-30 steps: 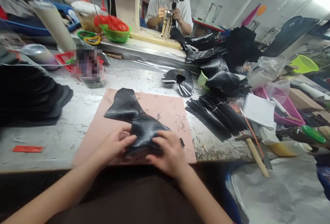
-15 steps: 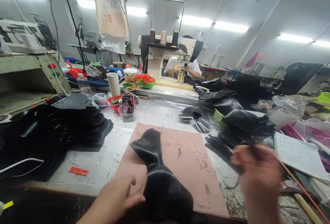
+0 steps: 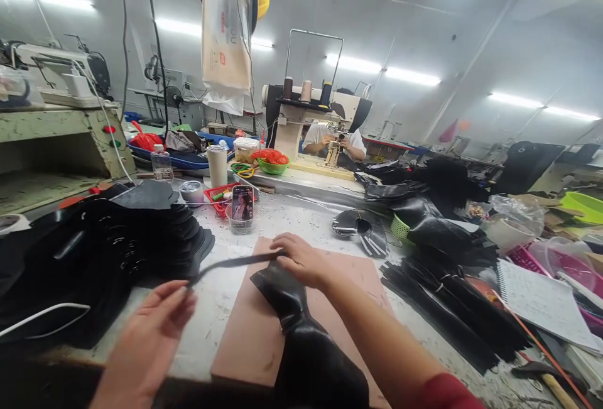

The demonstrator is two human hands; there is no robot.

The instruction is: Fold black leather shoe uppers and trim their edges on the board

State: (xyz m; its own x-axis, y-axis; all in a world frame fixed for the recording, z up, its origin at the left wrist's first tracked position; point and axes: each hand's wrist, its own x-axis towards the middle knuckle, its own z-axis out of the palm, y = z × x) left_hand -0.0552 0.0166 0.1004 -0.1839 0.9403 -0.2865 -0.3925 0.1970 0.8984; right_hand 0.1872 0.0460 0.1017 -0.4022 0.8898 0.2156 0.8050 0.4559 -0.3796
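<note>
Between my two hands stretches a thin black strip (image 3: 235,262), slightly bowed. My left hand (image 3: 162,318) pinches its left end, low and left of the pink board (image 3: 254,352). My right hand (image 3: 299,259) grips the other end at the top of a black leather piece (image 3: 315,352). That piece lies on the board, narrow in its middle and wide at the near end; my right hand hides part of its far tip. A bundle of black strips (image 3: 452,315) lies to the right of the board.
Stacked black pieces (image 3: 155,239) fill the left side. A phone (image 3: 242,203) stands in a clear tub behind the board. A hammer (image 3: 551,384) and a spiral notebook (image 3: 546,302) lie at the right. Farther back, a person works at a sewing machine (image 3: 292,123).
My right hand has come from the strip bundle to the leather piece, bringing a black strip. My left hand has moved left and now holds the strip's other end. The view has shifted slightly.
</note>
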